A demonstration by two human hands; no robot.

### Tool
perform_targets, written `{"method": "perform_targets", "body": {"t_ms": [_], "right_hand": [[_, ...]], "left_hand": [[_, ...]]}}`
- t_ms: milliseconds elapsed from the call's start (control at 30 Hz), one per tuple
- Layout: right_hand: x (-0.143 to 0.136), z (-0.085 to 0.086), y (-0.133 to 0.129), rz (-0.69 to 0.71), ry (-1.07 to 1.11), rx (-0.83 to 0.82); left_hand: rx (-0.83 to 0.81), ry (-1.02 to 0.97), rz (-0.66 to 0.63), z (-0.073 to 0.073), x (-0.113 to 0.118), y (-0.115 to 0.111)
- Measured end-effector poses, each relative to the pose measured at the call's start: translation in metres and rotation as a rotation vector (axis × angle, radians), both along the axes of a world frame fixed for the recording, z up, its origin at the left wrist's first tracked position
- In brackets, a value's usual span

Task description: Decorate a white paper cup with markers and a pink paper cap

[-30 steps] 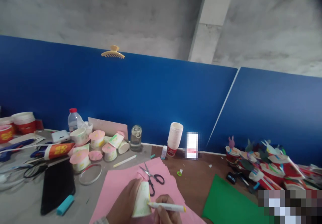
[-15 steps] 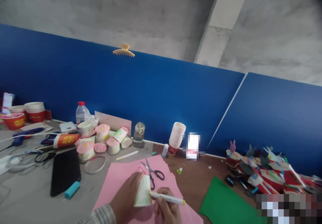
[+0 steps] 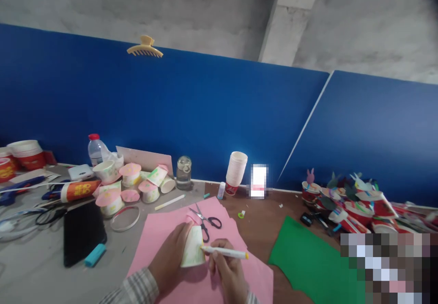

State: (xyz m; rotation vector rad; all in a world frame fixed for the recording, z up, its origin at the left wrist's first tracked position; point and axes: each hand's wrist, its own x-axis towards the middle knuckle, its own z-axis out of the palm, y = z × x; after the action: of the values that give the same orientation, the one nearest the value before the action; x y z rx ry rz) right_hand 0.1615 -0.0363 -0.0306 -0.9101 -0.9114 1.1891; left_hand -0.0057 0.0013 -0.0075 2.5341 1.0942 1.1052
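Observation:
My left hand (image 3: pixel 170 259) is wrapped round an upside-down paper cup (image 3: pixel 192 249), white with pale green and yellow marks, its wide rim facing down. In my right hand (image 3: pixel 227 267) is a white marker pen (image 3: pixel 226 251) with a yellow end. Its tip touches or nearly touches the right side of the cup. Beneath both hands lie sheets of pink paper (image 3: pixel 160 231). Black-handled scissors (image 3: pixel 206 222), blades spread, rest on the paper just beyond the cup. A small pink paper piece shows at the cup's top, partly behind my left fingers.
Several decorated cups (image 3: pixel 148 192) and a glass jar (image 3: pixel 184 174) stand at the back left. A black phone (image 3: pixel 85 233) and blue marker cap (image 3: pixel 95 255) lie left. Stacked cups (image 3: pixel 236 172) stand behind, green paper (image 3: pixel 308 258) lies right, before piled cup crafts (image 3: pixel 356 208).
The view has shifted, so the surroundings sit higher and further left in the picture. Both hands keep hold of the cup and the marker pen, with the tip still at the cup's side.

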Motion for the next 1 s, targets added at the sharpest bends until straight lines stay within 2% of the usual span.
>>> {"method": "perform_targets", "body": {"t_ms": [333,500,767,1000], "right_hand": [[0.0,0.0,-0.003,0.071,0.059,-0.073],[0.001,0.0,-0.002,0.07,0.09,-0.067],[0.0,0.01,-0.003,0.074,0.09,-0.075],[0.0,0.009,-0.003,0.064,0.097,-0.104]], "left_hand": [[0.056,0.019,0.026,-0.006,-0.001,0.003],[0.012,0.019,0.029,-0.005,0.0,0.003],[-0.013,0.027,0.022,-0.004,-0.001,0.003],[-0.038,0.028,0.024,-0.005,-0.001,0.003]]}}
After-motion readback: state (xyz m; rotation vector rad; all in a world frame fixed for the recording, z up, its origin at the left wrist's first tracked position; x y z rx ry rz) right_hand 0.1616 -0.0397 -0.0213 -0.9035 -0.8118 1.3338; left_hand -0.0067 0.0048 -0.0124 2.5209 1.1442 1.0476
